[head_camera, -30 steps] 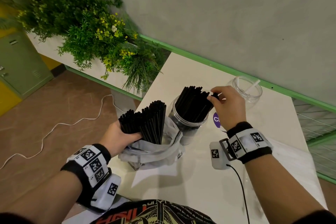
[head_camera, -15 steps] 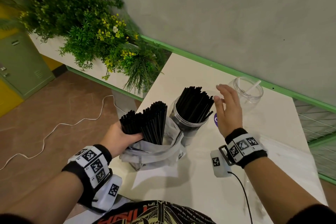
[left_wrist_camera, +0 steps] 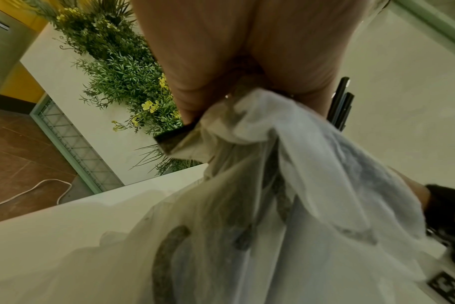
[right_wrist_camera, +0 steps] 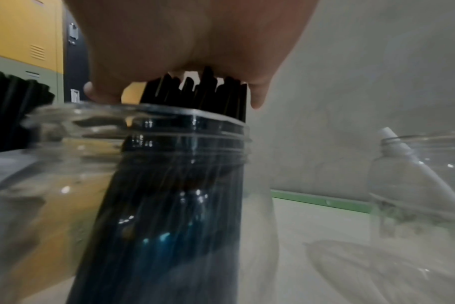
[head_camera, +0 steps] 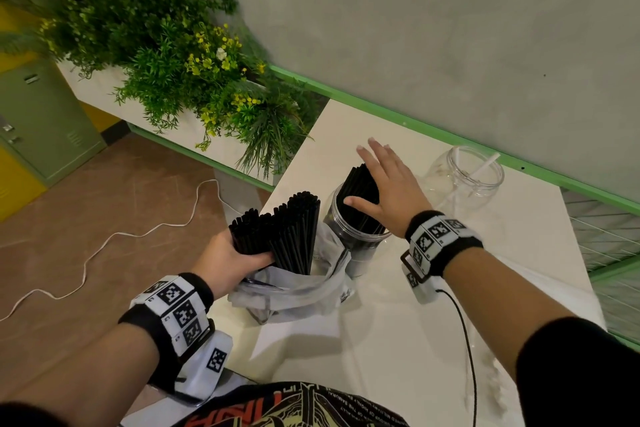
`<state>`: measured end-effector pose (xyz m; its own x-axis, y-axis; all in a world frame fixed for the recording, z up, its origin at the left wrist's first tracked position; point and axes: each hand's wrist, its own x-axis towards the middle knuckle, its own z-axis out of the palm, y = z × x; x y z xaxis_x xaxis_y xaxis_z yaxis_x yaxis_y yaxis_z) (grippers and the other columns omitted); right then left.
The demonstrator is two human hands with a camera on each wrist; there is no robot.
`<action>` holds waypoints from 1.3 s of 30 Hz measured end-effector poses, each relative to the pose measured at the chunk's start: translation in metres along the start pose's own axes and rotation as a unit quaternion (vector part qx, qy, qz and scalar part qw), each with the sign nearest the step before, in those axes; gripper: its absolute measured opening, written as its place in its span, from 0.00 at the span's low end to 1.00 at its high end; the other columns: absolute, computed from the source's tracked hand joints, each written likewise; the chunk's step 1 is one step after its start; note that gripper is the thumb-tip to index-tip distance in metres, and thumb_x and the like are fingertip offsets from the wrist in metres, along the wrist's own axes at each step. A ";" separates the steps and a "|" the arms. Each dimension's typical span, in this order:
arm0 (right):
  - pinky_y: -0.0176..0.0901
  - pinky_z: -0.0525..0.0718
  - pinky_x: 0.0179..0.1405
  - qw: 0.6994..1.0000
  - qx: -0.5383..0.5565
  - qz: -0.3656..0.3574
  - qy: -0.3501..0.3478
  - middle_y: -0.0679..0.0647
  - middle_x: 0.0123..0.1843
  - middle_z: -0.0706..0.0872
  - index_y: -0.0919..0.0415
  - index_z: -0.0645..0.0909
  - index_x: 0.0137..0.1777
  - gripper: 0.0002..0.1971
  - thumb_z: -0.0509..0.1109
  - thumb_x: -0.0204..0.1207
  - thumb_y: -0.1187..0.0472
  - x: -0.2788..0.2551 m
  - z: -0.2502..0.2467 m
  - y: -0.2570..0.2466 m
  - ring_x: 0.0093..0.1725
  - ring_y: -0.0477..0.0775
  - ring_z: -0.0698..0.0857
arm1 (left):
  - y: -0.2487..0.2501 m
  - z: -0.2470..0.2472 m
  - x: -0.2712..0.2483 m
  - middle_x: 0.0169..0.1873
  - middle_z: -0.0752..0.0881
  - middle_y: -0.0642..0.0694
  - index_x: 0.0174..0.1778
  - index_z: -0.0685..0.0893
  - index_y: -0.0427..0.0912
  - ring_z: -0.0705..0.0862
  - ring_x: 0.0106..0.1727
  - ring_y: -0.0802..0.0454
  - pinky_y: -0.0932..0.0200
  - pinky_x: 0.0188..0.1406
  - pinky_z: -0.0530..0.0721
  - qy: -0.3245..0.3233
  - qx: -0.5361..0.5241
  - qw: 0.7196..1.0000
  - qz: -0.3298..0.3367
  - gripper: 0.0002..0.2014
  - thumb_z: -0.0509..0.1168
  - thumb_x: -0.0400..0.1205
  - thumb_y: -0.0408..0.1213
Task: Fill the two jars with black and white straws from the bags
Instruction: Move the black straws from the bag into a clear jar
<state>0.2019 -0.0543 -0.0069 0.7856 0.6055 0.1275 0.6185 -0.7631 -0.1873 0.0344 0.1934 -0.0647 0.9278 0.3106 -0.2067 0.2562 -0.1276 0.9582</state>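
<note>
A clear jar (head_camera: 360, 246) (right_wrist_camera: 169, 164) stands mid-table, packed with black straws (head_camera: 358, 194) (right_wrist_camera: 195, 92) that lean to the right. My right hand (head_camera: 384, 184) lies flat on their tops, fingers straight and spread. To the jar's left my left hand (head_camera: 235, 256) (left_wrist_camera: 234, 51) grips a bundle of black straws (head_camera: 284, 236) that stick up out of a crumpled clear plastic bag (head_camera: 294, 291) (left_wrist_camera: 286, 185). A second clear jar (head_camera: 464, 180) (right_wrist_camera: 424, 185) stands at the back right with one or two white straws (head_camera: 486, 163) (right_wrist_camera: 403, 150) in it.
The white table (head_camera: 415, 322) ends in a left edge beside the bag. A green rail (head_camera: 415, 125) and a grey wall run behind it. A planter of green plants (head_camera: 173, 62) stands at the left. A white cable (head_camera: 104, 243) lies on the floor.
My right hand let go of the straw it pinched at the jar's right side, opened, and moved left to lie flat on the straw tops. The left hand kept its hold.
</note>
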 end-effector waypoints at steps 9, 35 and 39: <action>0.50 0.77 0.55 0.996 0.045 0.045 0.068 0.52 0.57 0.80 0.53 0.79 0.65 0.25 0.69 0.75 0.39 0.010 0.010 -0.009 0.57 0.57 0.76 | 0.001 -0.004 0.000 0.36 0.89 0.52 0.43 0.86 0.41 0.86 0.39 0.60 0.69 0.37 0.82 -0.011 -0.025 1.000 0.002 0.15 0.81 0.65 0.36; 0.54 0.73 0.61 0.997 -0.011 0.057 0.051 0.52 0.61 0.79 0.51 0.78 0.65 0.22 0.66 0.77 0.39 0.025 -0.001 -0.005 0.61 0.59 0.74 | 0.002 -0.001 -0.001 0.30 0.89 0.57 0.41 0.85 0.41 0.85 0.34 0.67 0.73 0.34 0.82 -0.005 -0.016 1.000 0.004 0.11 0.77 0.69 0.25; 0.57 0.71 0.69 0.992 0.033 0.044 0.116 0.53 0.66 0.77 0.52 0.76 0.69 0.26 0.68 0.75 0.40 0.013 -0.010 -0.010 0.68 0.59 0.70 | 0.003 -0.001 -0.001 0.30 0.89 0.62 0.41 0.85 0.43 0.85 0.33 0.70 0.75 0.33 0.81 -0.009 -0.013 1.000 0.010 0.12 0.77 0.70 0.24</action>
<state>0.2055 -0.0409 0.0063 0.8237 0.4636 0.3264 0.5514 -0.7893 -0.2702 0.0337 0.1931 -0.0619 0.9374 0.2915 -0.1906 0.2303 -0.1081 0.9671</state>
